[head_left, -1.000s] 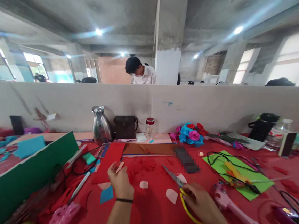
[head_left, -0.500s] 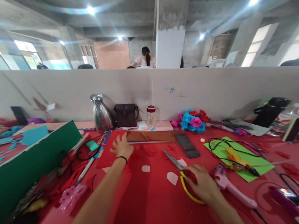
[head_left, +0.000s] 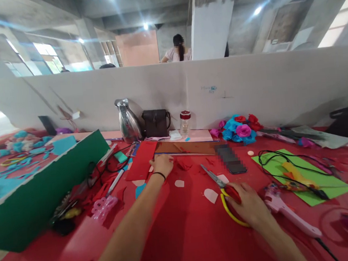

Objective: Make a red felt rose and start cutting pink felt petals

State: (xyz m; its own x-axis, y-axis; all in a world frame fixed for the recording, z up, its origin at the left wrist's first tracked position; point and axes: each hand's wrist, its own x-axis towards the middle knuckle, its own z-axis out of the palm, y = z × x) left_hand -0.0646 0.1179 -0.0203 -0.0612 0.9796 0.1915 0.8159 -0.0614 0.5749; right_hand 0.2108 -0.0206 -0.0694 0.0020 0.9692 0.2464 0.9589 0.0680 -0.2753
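My right hand (head_left: 248, 203) is closed around the red and yellow handles of a pair of scissors (head_left: 216, 177), whose blades point up and left over the red table. My left hand (head_left: 162, 166), with a dark band on the wrist, is at the right edge of a red sheet (head_left: 142, 159); its fingers bend down and what they pinch, if anything, is too small to make out. Pale pink cut pieces (head_left: 211, 196) lie between the hands. Behind them is a brown strip (head_left: 189, 148), with a dark phone (head_left: 231, 159) at its right end.
A green board (head_left: 54, 189) stands at the left. At the back are a metal jug (head_left: 130, 124), a dark bag (head_left: 156, 123), a lidded jar (head_left: 185, 123) and paper flowers (head_left: 242, 130). A pink glue gun (head_left: 291, 213) and its cable lie right, near a green sheet (head_left: 301, 176).
The view has shifted, with more of the left side showing. My left hand has moved right and nearer, off the red sheet's middle, and its spread fingers have drawn in. My right hand keeps the scissors.
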